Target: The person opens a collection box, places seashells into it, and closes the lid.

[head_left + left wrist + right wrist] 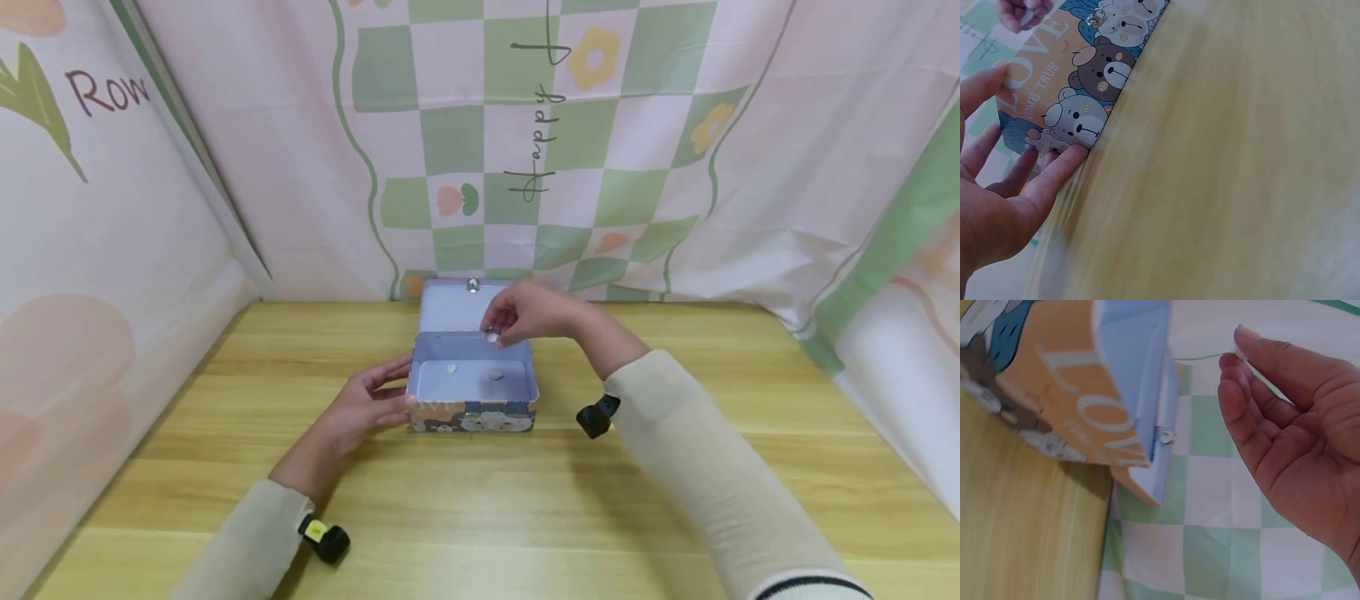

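Note:
A tin box [474, 417] with cartoon bears and the word LOVE on its front stands on the table, its hinged lid [450, 307] raised at the back. Two small whitish pieces [451, 368] lie on the pale blue floor inside. Above the box's rear part, my right hand [534, 312] pinches a small white round piece [492, 337] between thumb and fingertips; its exact kind I cannot tell. My left hand [367, 408] rests spread fingers against the left end of the box, and in the left wrist view the fingertips [1075, 154] touch its printed panel.
The wood-grain table [480, 517] runs back to a checked cloth [517, 142] hanging behind the box. More printed cloth [90, 250] encloses the left side, with another hanging cloth [900, 333] on the right. A shiny round knob [473, 285] sits at the lid's top edge.

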`<state>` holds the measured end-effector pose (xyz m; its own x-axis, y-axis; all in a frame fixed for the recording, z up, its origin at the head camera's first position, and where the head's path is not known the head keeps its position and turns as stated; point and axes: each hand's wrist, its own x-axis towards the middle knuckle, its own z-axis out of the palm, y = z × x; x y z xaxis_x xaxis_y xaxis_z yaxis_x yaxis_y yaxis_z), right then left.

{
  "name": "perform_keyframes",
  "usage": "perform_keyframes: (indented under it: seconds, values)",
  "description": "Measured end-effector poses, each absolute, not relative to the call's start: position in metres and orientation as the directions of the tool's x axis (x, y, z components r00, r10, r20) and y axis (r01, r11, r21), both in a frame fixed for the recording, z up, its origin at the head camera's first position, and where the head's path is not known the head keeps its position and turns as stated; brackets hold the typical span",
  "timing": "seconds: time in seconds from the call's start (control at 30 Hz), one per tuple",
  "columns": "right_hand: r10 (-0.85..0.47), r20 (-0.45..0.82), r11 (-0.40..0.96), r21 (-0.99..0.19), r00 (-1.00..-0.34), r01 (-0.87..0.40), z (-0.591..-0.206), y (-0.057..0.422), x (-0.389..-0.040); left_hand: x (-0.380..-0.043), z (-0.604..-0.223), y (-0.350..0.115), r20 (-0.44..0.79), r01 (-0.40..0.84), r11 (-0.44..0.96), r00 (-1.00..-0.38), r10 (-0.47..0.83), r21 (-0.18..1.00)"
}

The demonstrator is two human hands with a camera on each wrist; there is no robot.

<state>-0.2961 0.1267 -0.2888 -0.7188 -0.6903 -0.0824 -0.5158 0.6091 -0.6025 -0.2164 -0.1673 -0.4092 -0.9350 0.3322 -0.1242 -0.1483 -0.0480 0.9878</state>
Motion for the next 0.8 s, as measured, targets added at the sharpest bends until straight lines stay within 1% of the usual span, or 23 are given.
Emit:
perform_keyframes:
  seconds: [0.17,0.43,0.6,0.8]
  values:
    - [-0.710,-0.133,0.602,-0.624,-0.691,-0.499,-0.289,0.116,-0.301,-0.216,-0.408,-0.168,-0.125,-0.148,-0.045,-0.934,0.334,0.988]
    - [-0.733,-0.132,0.593,-0.604,-0.667,-0.532,-0.299,0.102,-0.308,-0.216,-0.407,-0.167,-0.120,-0.142,-0.043,-0.935,0.332,0.989]
    - [-0.735,-0.156,0.602,-0.596,-0.660,-0.530,-0.306,0.097,-0.310,-0.217,-0.407,-0.167,-0.127,-0.150,-0.044,-0.934,0.335,0.988]
    - [-0.733,-0.165,0.609,-0.591,-0.661,-0.528,-0.303,0.097,-0.312,-0.217,-0.407,-0.166,-0.133,-0.157,-0.046,-0.933,0.335,0.987]
